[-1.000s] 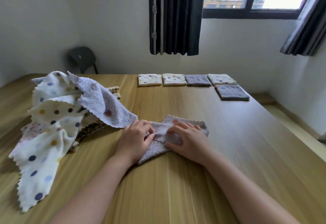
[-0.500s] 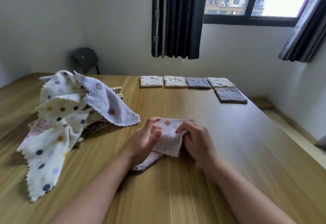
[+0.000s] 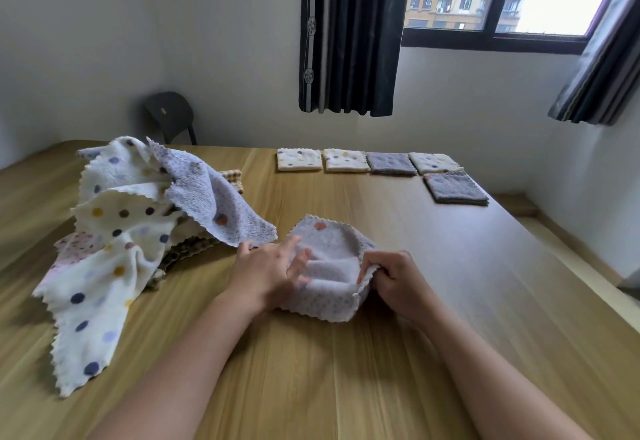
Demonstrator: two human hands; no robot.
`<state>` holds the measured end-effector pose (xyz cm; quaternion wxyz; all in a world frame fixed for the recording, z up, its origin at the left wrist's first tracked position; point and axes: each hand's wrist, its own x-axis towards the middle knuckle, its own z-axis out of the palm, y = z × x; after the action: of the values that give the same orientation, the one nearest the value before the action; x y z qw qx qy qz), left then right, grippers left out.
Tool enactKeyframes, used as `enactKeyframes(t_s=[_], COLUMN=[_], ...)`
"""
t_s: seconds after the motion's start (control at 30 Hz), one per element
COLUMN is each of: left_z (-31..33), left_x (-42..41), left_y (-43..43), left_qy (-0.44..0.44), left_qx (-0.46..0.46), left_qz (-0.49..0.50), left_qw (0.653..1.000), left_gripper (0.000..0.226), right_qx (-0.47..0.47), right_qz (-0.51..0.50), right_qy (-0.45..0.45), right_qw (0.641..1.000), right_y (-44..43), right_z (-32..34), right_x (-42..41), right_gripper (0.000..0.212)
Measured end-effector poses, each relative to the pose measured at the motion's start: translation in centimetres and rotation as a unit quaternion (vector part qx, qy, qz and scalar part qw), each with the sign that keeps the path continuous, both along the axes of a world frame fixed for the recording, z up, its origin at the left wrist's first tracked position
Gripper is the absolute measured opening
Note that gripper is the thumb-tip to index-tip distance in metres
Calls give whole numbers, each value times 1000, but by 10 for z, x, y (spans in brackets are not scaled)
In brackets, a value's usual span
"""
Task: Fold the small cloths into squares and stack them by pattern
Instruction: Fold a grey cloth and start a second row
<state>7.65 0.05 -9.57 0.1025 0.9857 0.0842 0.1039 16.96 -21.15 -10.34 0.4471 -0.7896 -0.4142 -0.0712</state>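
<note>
A pale lilac dotted cloth [image 3: 329, 252] lies half folded on the wooden table [image 3: 346, 370] in front of me. My right hand [image 3: 398, 280] pinches its right edge between thumb and fingers. My left hand [image 3: 270, 273] rests at the cloth's left side with fingers spread over it. A heap of unfolded cloths [image 3: 131, 232], cream with coloured dots, lilac and checked, lies to the left. At the far side, folded squares sit in a row: two cream dotted ones [image 3: 299, 159] [image 3: 345, 160], a grey one [image 3: 391, 163], another cream one [image 3: 434, 162], and a grey stack [image 3: 455, 187] just nearer.
A dark chair [image 3: 169, 114] stands behind the table's far left corner. Dark curtains [image 3: 349, 34] hang beside a window on the back wall. The table's right edge [image 3: 568, 256] drops to the floor next to a white wall.
The lilac cloth has been doubled over from a flat crumpled strip into a raised fold. My hands moved apart, the right one taking hold of the cloth's right edge.
</note>
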Motion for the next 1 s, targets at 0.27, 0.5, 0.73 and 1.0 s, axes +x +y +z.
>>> enactKeyframes(t_s=[0.27,0.5,0.73,1.0], left_z=[4,-15,-15,-13], left_x=[-5,2,0,-4], left_y=[-9,-1,2,-27], left_qy=[-78,74,-27,6], left_qx=[10,-5,-4,15], left_qz=[31,-16,-71,-162], left_qw=[996,997,997,987], left_gripper=[72,65,56,79], right_qx=[-24,-120,-352,-254], right_qz=[2,5,-297,-202], right_qy=[6,-17,-85,-84], right_qw=[1000,993,883,942], right_y=[-2,-2,-9,-6], right_z=[-5,10,11,-1], right_x=[6,-5,6,12], right_gripper=[30,55,48,32])
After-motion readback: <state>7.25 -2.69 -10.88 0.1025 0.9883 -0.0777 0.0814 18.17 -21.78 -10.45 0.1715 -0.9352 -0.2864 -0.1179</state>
